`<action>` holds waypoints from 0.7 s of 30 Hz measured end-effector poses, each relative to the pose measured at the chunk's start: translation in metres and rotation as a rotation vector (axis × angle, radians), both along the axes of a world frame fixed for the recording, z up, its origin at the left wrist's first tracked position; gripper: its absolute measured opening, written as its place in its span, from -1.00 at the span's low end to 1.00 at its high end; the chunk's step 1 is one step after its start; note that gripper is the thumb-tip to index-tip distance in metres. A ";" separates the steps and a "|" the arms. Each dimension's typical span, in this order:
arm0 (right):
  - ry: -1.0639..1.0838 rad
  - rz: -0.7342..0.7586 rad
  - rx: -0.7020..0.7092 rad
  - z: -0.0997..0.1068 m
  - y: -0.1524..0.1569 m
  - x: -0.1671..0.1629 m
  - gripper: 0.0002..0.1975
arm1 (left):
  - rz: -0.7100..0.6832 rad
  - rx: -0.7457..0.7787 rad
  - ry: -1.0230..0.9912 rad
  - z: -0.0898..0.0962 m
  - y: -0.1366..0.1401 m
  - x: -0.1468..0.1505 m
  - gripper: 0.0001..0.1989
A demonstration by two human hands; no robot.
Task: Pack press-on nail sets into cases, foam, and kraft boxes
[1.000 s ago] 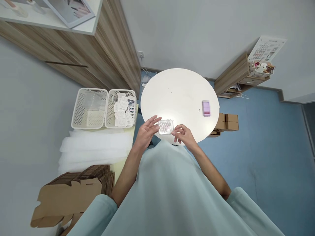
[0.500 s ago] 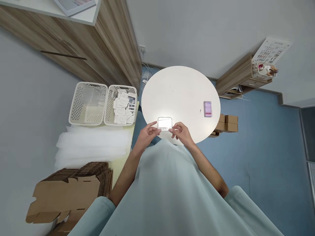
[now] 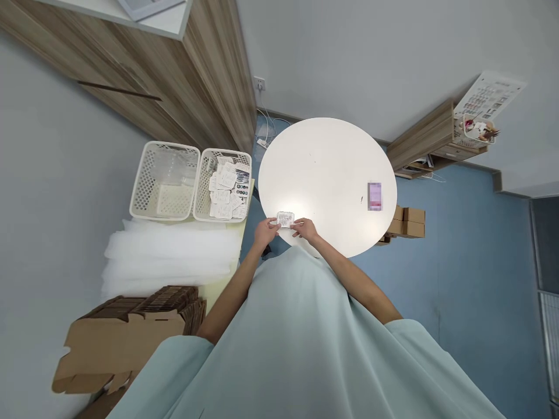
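Observation:
Both my hands grip a small clear plastic case (image 3: pixel 285 219) with rounded corners, near the front left edge of the round white table (image 3: pixel 327 151). Its contents look whitish and printed, too small to read. My left hand (image 3: pixel 265 231) pinches the case's left side, the thumb at its lower corner. On the opposite side my right hand (image 3: pixel 305 228) holds the lower right corner between thumb and fingers. Whether the case rests on the tabletop or is held just above it, I cannot tell.
A blurred pink-purple pack (image 3: pixel 374 196) lies at the table's right. To the left stand a basket of clear packages (image 3: pixel 144 186) and a basket of printed cards (image 3: pixel 225 186), then white foam sheets (image 3: pixel 170 250) and flat cardboard boxes (image 3: pixel 117 343). Brown cartons (image 3: pixel 413 222) sit beyond the table.
The case has gone from a bright glare to a duller, printed look and appears smaller, lower toward the table. My hands moved with it, still gripping both sides. The view shifted slightly.

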State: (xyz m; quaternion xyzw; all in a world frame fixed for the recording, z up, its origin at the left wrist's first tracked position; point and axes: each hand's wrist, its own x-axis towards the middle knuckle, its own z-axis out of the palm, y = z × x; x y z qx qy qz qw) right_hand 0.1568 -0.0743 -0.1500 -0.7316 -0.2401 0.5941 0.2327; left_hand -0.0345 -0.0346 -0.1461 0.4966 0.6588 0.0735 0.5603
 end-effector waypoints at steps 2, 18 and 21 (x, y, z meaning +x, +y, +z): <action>-0.030 -0.010 -0.067 -0.017 0.004 -0.008 -0.81 | -0.076 -0.017 0.100 -0.016 0.005 0.004 -0.50; -0.297 0.224 -0.080 -0.018 -0.010 -0.041 -0.75 | -0.092 -0.069 0.020 -0.034 -0.029 -0.035 -0.53; -0.338 0.408 0.081 0.005 -0.015 -0.058 -0.77 | -0.014 0.018 -0.042 -0.019 -0.053 -0.063 -0.56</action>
